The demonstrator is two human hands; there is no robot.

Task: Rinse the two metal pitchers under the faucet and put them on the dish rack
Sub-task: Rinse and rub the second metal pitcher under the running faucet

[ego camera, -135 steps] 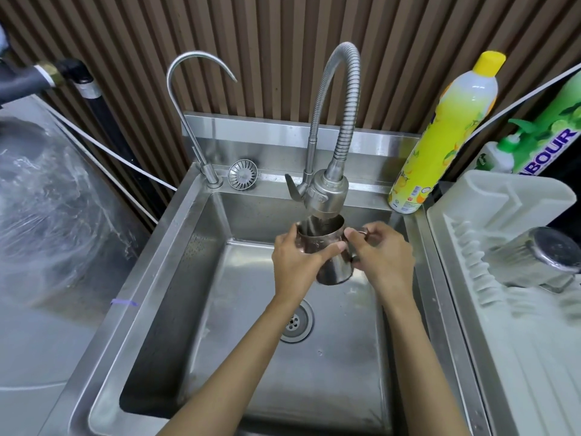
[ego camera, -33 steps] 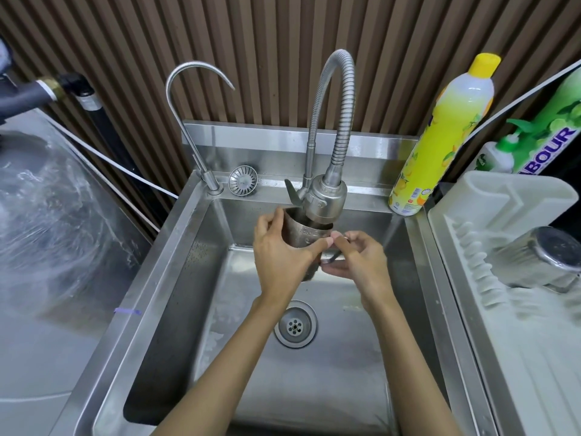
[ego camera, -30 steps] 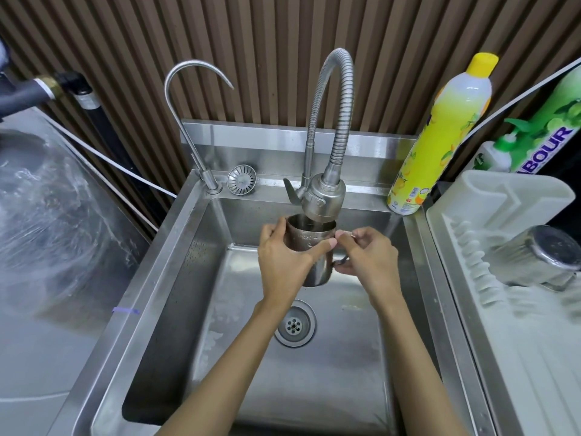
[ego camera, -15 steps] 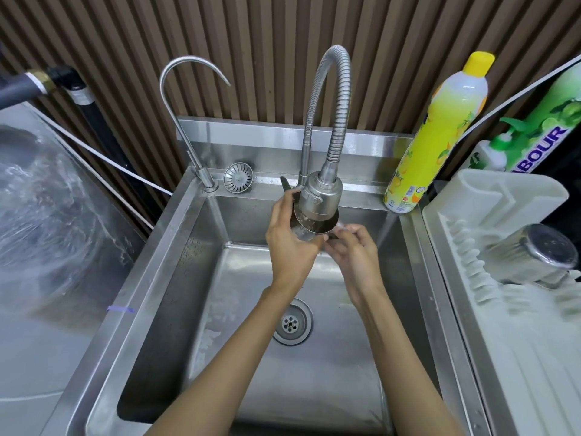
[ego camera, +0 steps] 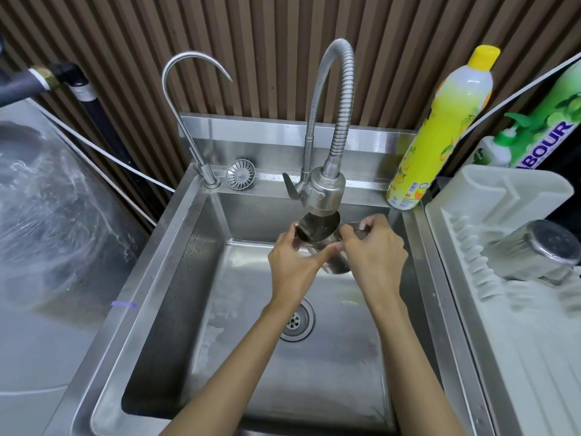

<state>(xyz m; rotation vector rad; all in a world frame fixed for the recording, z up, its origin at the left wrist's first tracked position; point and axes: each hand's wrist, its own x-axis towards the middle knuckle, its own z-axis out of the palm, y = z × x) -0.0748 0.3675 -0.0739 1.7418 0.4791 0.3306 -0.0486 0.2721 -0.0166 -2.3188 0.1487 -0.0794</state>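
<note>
Pitcher (ego camera: 317, 230) sits tilted under faucet (ego camera: 322, 191), left hand (ego camera: 294, 267) curled round its body, right hand (ego camera: 375, 256) pinching its handle (ego camera: 357, 227).

You have bright, even light from overhead, with soft glare on the sink rim (ego camera: 147, 272) and the steel backsplash (ego camera: 257, 133). The basin's left wall (ego camera: 179, 297) lies in shade. The wide lens bows the wall slats (ego camera: 125, 36) outward at the edges. Motion blur smears the dish rack (ego camera: 503, 190) and the pitcher on it (ego camera: 534, 250). The held pitcher (ego camera: 317, 229) is slightly soft.
</note>
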